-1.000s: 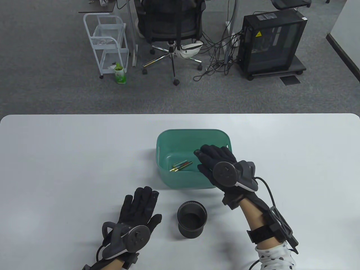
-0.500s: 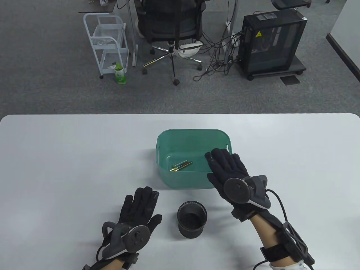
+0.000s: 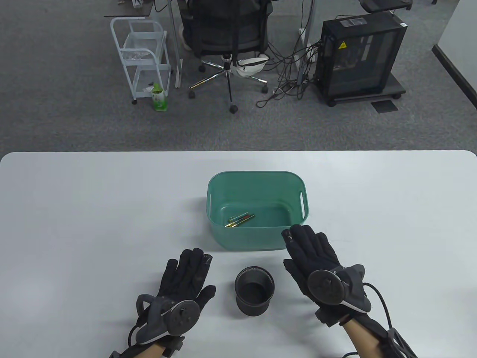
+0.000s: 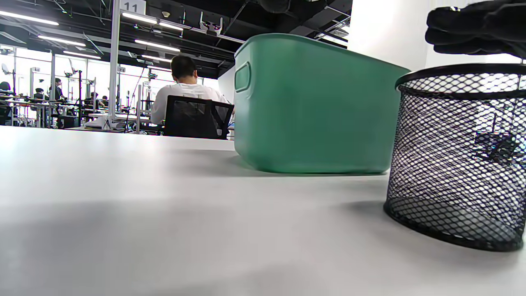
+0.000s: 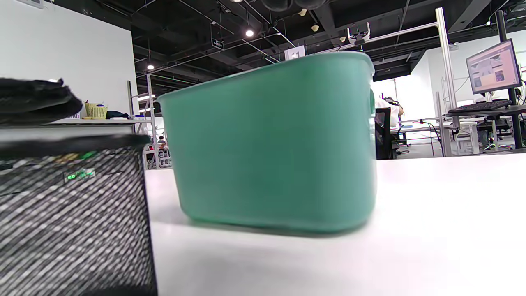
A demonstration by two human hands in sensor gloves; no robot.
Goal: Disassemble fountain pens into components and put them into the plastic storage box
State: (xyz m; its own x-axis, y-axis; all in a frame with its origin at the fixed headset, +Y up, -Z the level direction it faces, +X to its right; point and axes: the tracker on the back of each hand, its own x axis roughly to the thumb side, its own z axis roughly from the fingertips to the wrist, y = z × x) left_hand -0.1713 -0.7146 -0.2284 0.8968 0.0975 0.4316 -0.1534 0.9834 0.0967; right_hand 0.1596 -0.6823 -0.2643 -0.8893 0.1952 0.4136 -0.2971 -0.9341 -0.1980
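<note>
A green plastic storage box (image 3: 257, 238) stands mid-table, with a few thin pen parts (image 3: 240, 220), gold-tipped and red, lying on its floor. My left hand (image 3: 186, 274) lies flat on the table left of a black mesh pen cup (image 3: 254, 291), fingers straight, holding nothing. My right hand (image 3: 311, 250) hovers flat and empty just in front of the box's near right corner, right of the cup. In the wrist views the box (image 4: 312, 107) (image 5: 271, 144) and the cup (image 4: 456, 156) (image 5: 70, 213) fill the frame; the pen parts are hidden there.
The mesh cup looks empty in the table view. The white table (image 3: 74, 209) stretches to both sides. Beyond its far edge are an office chair (image 3: 227, 33), a white cart (image 3: 143, 56) and a computer case (image 3: 359, 56).
My right hand has drawn back out of the box toward me and to the right, empty and flat. The left hand has not moved.
</note>
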